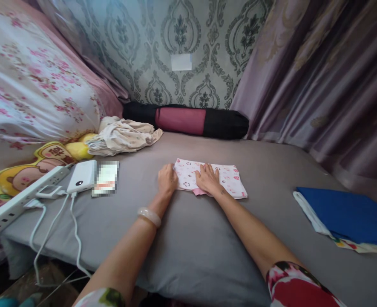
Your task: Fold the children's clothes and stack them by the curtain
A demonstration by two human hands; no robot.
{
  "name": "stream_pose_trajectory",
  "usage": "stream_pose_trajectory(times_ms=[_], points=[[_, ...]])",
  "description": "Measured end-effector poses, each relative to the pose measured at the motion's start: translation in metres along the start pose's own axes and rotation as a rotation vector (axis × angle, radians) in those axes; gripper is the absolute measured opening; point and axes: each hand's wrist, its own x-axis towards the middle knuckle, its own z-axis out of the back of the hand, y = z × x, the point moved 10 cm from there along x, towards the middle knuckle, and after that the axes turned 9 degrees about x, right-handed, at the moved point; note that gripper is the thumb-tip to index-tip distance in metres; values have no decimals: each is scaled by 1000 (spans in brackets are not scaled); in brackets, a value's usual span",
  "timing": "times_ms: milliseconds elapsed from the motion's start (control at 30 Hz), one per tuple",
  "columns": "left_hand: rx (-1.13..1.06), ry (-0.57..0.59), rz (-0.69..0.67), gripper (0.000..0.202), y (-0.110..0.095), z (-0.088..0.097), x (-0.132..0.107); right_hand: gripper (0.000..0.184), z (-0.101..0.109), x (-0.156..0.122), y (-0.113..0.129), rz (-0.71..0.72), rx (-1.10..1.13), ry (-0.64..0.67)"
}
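Observation:
A white cloth with pink and dark little prints lies folded into a flat rectangle on the grey bed sheet. A bit of pink fabric pokes out along its near edge. At the cloth's left end is my left hand, its fingers curled closed on the edge; the fingertips are partly hidden. My right hand rests flat on top, near the middle, with fingers spread. A pale bangle circles my left wrist.
Folded blue fabric lies at the right. On the left are a crumpled cream cloth, a yellow cushion, a white power bank and a power strip with trailing cables. A black-and-maroon roll bag lies along the wall.

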Motion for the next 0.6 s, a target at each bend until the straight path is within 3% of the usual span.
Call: stream_pose_trajectory(times_ms=[267,600], points=[[-87,-63,123,36,12,6,0,58,-10,10,46,79,60,-43],[-156,-90,173,43,20,5,3,57,-17,9,46,64,37,-63]])
